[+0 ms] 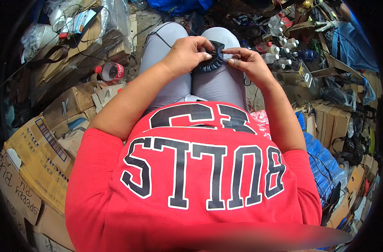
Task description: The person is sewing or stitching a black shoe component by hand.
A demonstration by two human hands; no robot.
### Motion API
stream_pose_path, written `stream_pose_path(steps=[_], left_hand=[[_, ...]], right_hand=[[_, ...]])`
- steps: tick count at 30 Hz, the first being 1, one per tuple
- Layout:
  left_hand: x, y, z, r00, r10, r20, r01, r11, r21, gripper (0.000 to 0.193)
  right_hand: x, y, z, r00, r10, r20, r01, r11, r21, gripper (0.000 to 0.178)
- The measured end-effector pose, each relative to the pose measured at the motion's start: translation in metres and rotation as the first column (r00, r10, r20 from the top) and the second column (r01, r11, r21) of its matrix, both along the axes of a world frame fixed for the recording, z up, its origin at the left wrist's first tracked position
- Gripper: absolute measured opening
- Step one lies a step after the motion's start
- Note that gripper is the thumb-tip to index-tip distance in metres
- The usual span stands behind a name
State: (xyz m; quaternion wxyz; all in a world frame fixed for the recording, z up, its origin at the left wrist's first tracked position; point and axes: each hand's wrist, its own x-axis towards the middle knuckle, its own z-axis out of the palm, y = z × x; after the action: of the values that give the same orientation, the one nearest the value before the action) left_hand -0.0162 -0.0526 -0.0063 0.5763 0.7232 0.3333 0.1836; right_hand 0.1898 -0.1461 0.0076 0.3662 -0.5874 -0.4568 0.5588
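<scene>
A small dark round piece with a ruffled, gathered rim (pixel 211 66) is held over my lap, between my knees. It looks like fabric or soft leather, but its exact kind does not show. My left hand (pixel 188 52) pinches its left side, thumb and forefinger close to a thin light sliver at the middle that is too small to name. On the other side, my right hand (pixel 249 63) grips the right edge between thumb and fingers. Beneath both hands lie my legs in grey trousers (pixel 168 80).
To the left, a cola bottle with a red cap (pixel 110 71) lies beside flattened cardboard (pixel 40 155). Several small capped bottles (pixel 279 49) stand at the far right. Blue plastic sheeting (pixel 323 164) and stacked cardboard (pixel 330 122) are close on my right. Thin cables run across the left side.
</scene>
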Motion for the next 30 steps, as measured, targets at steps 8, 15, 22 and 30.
stream_pose_path(steps=[8, 15, 22, 30], left_hand=[[0.017, 0.000, -0.015, 0.992, -0.042, 0.117, 0.048, 0.998, -0.051, 0.010], [0.019, 0.011, 0.008, 0.979, -0.189, -0.069, 0.198, 0.970, 0.145, 0.011], [-0.007, 0.020, 0.020, 0.975, -0.188, -0.115, 0.190, 0.982, 0.010, 0.008], [0.002, 0.012, 0.030, 0.947, -0.200, -0.251, 0.270, 0.921, 0.282, 0.011]], right_hand=[[-0.001, 0.001, 0.001, 1.000, -0.027, -0.013, 0.027, 0.999, -0.018, 0.024], [-0.008, 0.013, 0.017, 0.981, 0.020, 0.191, -0.020, 1.000, 0.001, 0.010], [0.027, 0.007, 0.005, 1.000, 0.010, 0.028, -0.011, 1.000, 0.026, 0.016], [0.025, -0.020, -0.001, 0.976, 0.068, 0.206, -0.054, 0.996, -0.073, 0.018]])
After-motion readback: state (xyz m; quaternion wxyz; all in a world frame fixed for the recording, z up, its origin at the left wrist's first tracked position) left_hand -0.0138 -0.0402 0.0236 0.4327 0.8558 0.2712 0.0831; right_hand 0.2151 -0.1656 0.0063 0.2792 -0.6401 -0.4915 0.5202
